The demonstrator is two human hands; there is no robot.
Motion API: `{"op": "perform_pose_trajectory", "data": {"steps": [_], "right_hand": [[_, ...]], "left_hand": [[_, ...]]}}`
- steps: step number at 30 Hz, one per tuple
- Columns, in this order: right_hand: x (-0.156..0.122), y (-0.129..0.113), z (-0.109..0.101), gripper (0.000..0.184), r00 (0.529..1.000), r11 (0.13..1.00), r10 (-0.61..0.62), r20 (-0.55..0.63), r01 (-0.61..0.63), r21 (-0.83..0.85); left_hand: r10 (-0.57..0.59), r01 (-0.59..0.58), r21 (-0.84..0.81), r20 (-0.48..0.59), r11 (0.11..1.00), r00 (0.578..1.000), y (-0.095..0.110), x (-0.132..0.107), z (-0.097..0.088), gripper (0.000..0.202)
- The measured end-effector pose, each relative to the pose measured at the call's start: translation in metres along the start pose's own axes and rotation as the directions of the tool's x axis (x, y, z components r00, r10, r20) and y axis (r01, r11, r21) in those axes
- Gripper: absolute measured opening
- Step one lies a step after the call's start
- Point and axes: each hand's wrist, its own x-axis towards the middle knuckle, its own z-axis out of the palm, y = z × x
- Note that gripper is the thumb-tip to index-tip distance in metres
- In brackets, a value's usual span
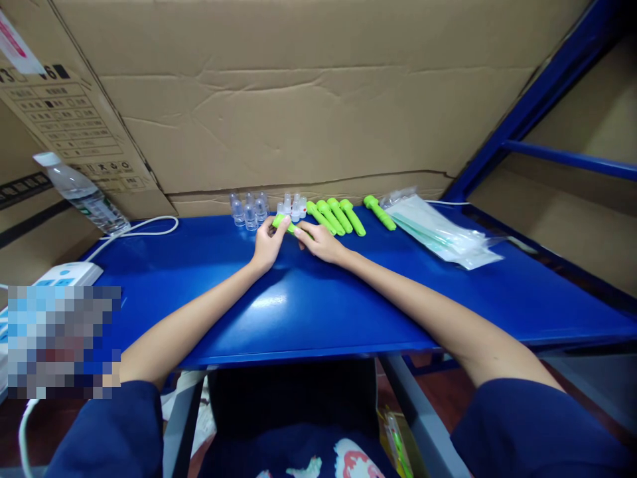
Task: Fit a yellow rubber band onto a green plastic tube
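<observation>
A bright green plastic piece, seemingly a handle like those lying nearby [285, 223], is held between both hands above the blue table. My left hand [269, 244] pinches its wider end between thumb and fingers. My right hand [321, 242] closes round the other end, hiding much of it. Just behind stand several small clear plastic cups [250, 216] and several small whitish clear parts [296, 207], one with a red spot. To the right of these, several green handles [340, 218] lie side by side, and another green handle [379, 212] lies apart.
A plastic bag with white and pale green contents [438, 229] lies on the right. A water bottle [84, 192] leans at the back left, by a white cable [144, 227] and a power strip [64, 275]. Cardboard [308, 99] walls the back; a blue frame [517, 109] rises right.
</observation>
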Motion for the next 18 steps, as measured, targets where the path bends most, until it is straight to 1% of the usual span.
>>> {"op": "perform_pose_trajectory", "data": {"steps": [2,5,9,11,14,18], "right_hand": [[0.001,0.002,0.001,0.037,1.000,1.000,-0.008,-0.006,0.008,-0.021],[0.001,0.005,0.000,0.036,0.998,0.998,-0.019,-0.055,0.016,-0.055],[0.001,0.007,-0.005,0.031,0.987,0.992,-0.065,-0.148,0.048,-0.121],[0.001,0.008,-0.009,0.032,0.975,0.990,-0.066,-0.210,0.038,-0.136],[0.001,0.012,-0.015,0.038,0.944,0.992,-0.047,-0.327,0.006,-0.127],[0.004,0.023,-0.025,0.046,0.881,0.990,-0.029,-0.472,-0.040,-0.137]], "left_hand": [[-0.020,0.020,-0.001,0.002,1.000,1.000,-0.001,0.000,0.000,0.055],[-0.052,0.052,-0.009,-0.004,0.999,0.999,-0.004,0.001,0.001,0.051],[-0.070,0.070,-0.013,0.007,0.997,0.998,-0.007,0.002,0.002,0.048],[-0.070,0.070,-0.011,0.019,0.997,0.997,-0.008,0.002,0.003,0.048],[-0.088,0.088,-0.015,0.019,0.996,0.996,-0.010,0.003,0.004,0.050],[-0.106,0.107,-0.026,0.021,0.994,0.994,-0.011,0.004,0.004,0.051]]}}
